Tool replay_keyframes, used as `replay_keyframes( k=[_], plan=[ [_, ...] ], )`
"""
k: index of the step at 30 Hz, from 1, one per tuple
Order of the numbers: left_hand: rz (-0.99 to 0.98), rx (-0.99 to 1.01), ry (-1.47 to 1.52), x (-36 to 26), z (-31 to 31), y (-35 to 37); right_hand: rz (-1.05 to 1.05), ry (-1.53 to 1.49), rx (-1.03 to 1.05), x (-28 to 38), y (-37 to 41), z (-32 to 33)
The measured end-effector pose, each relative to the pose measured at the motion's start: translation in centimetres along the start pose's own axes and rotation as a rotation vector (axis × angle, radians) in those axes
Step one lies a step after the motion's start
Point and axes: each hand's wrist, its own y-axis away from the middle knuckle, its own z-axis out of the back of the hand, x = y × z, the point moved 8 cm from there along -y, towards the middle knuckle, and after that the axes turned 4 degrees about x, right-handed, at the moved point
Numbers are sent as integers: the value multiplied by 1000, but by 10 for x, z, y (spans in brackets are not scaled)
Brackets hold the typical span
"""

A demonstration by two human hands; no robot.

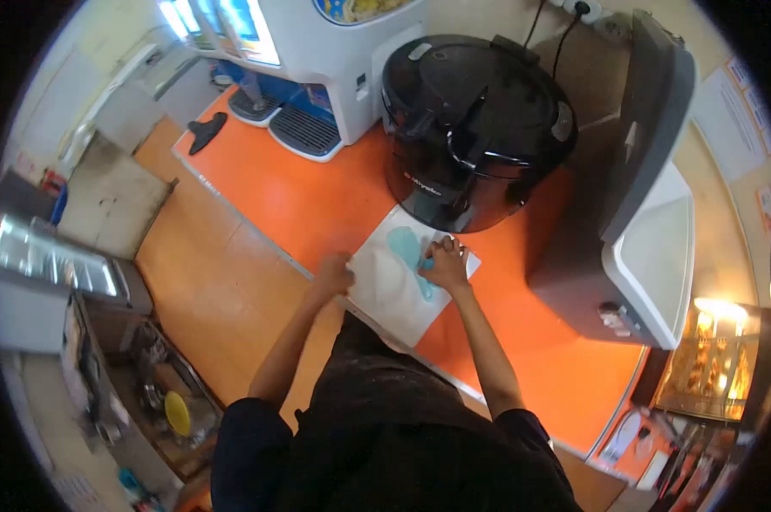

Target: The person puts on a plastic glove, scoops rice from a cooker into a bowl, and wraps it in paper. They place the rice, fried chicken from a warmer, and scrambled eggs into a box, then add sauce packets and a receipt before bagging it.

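A white sheet (394, 303) lies on the orange counter (300, 200), with a light blue, flat, limp item (407, 249) on top of it. My right hand (447, 264) is on the sheet's right part, its fingers bent together on the blue item's edge. Near the sheet's left edge is my left hand (335, 274), its fingers curled; whether anything is in them is too small to tell.
Behind the sheet stands a large black cooker (479, 128). A white drinks dispenser (317, 51) with black drip trays is at the back left. On the right, a grey and white appliance (616, 230) stands with its lid raised.
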Motion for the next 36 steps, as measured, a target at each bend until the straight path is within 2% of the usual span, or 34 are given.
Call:
replay_keyframes(
  k=[2,5,7,9,10,11,13,14,15,16,18,21,24,27,28,31,34,35,36],
  plan=[
    [-104,-52,-68,35,60,-33,-70,-21,28,5,4,3],
    [-42,-84,-86,44,130,-60,-158,-42,-92,7,10,1],
    [-55,-111,-111,75,146,-91,-198,41,-85,22,15,1],
    [6,0,-342,91,144,-113,-212,171,-92,37,20,-7],
    [40,48,-455,97,140,-119,-204,227,-170,42,21,-10],
    [-62,-56,-590,89,139,-121,-244,203,-155,40,22,-17],
    [-263,-280,-843,44,129,-105,-312,156,-121,42,25,-12],
    [-380,-128,-643,10,125,-122,-347,55,-75,44,28,-1],
    [-561,-242,-348,-93,134,-95,-352,32,-147,43,34,11],
    [-793,-269,-143,-176,141,-70,-356,8,-216,39,45,22],
    [-1104,-272,-126,-273,138,-37,-354,-65,-422,23,74,42],
    [-1148,-78,-107,-326,101,-40,-531,-597,-368,-22,119,55],
    [-901,-2,-48,-336,93,-65,-585,-534,-484,-60,162,54],
    [-762,329,257,-332,84,-87,-666,-598,-439,-86,181,30],
    [-797,335,400,-340,84,-79,-643,-505,-445,-90,179,25],
    [-755,333,503,-345,79,-77,-623,-588,-398,-93,167,7],
    [-691,137,470,-367,100,-69,-590,-212,-394,-83,154,13],
    [-718,6,431,-379,118,-79,-595,-118,-425,-79,153,15],
    [-735,175,334,-408,127,-82,-596,-19,-456,-75,152,19]
  ],
)
